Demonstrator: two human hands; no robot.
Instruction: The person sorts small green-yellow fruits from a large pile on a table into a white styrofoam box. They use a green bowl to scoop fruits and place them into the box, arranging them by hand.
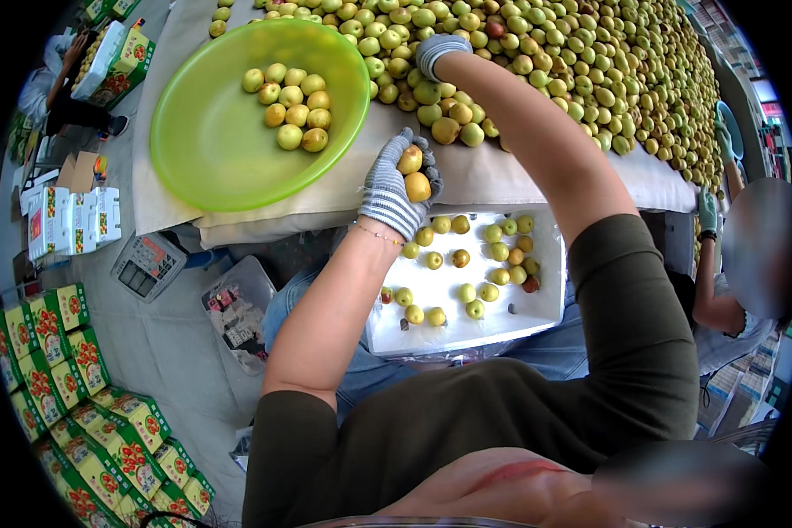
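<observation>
Two yellowish jujube-like fruits [417, 187] rest in my left hand [396, 178], which wears a grey striped knit glove and is curled around them. My right hand [442, 53], gloved alike, reaches into the edge of a large heap of green-yellow fruits [567, 72] on a cloth-covered table; its fingers are hidden, so its hold cannot be made out. Left of my hands, a lime-green plastic basin [198, 132] holds a cluster of fruits [296, 115]. A white foam box [449, 277] on my lap contains several scattered fruits.
Printed green cartons [112, 435] stand stacked at lower left. A digital scale [148, 264] and a clear plastic container [237, 317] are left of my legs. A co-worker's gloved hand [707, 210] is at the table's right; another person [46, 86] is at far left beside a fruit-filled box [115, 66].
</observation>
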